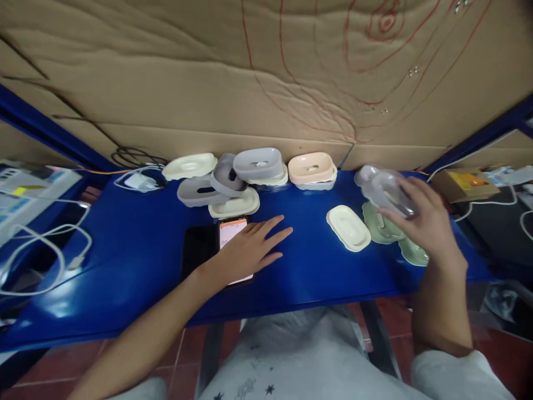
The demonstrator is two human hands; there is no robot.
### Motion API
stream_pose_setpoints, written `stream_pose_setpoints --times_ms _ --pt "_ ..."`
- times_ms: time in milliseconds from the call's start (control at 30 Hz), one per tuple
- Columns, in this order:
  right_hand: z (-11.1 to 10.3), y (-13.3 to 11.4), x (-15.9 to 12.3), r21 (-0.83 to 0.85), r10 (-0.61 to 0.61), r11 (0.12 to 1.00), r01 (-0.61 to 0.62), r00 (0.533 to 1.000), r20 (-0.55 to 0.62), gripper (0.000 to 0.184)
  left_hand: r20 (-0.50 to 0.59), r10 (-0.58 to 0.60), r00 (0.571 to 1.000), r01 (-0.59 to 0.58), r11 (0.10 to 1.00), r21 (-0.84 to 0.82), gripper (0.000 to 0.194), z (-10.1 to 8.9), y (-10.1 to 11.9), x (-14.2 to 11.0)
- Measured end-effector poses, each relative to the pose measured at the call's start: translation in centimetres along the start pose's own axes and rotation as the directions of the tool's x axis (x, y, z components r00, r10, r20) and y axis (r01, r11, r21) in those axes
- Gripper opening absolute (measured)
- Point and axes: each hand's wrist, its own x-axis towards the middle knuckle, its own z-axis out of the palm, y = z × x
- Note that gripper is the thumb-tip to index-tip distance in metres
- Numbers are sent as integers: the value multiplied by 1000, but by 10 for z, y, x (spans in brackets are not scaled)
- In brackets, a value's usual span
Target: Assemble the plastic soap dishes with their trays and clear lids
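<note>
My right hand (428,219) has its fingers and thumb around a translucent grey soap dish (389,191), lifted a little over the right side of the blue table. Below and beside that hand lie a green soap dish (383,225), another green piece (414,253) and a cream soap dish (347,228). A second translucent grey piece (367,175) shows just behind the held one. With fingers spread and nothing in them, my left hand (254,244) is over a phone (234,225) whose lit screen it partly covers.
Grey and cream dishes (200,191) are piled at the back left of the blue table (291,283). A peach dish (312,166) sits stacked at the back middle. White cables (62,250) lie on the left, a small cardboard box (464,186) on the right. A cardboard wall (187,94) rises behind.
</note>
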Motion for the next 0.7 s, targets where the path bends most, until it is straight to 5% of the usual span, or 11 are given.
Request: stream_pose_setpoints --times_ms 133,300,433,533,700 --pt "12 56 -18 -228 272 933 -280 960 -65 76 44 9 999 -8 1000 -25 47 3 2 0" --pt "21 68 -23 -305 313 902 -305 949 -23 78 62 34 997 -31 998 -47 37 7 2 2" --pt "14 42 -12 -350 252 899 -264 964 -81 83 74 25 997 -21 998 -55 35 5 1 1" --pt "15 4 4 -292 87 949 -117 990 -112 77 73 31 997 -26 998 -60 34 3 1 1" --pt "45 -74 28 -46 -231 970 238 965 123 56 88 23 996 -17 997 -70 31 1 2 3"
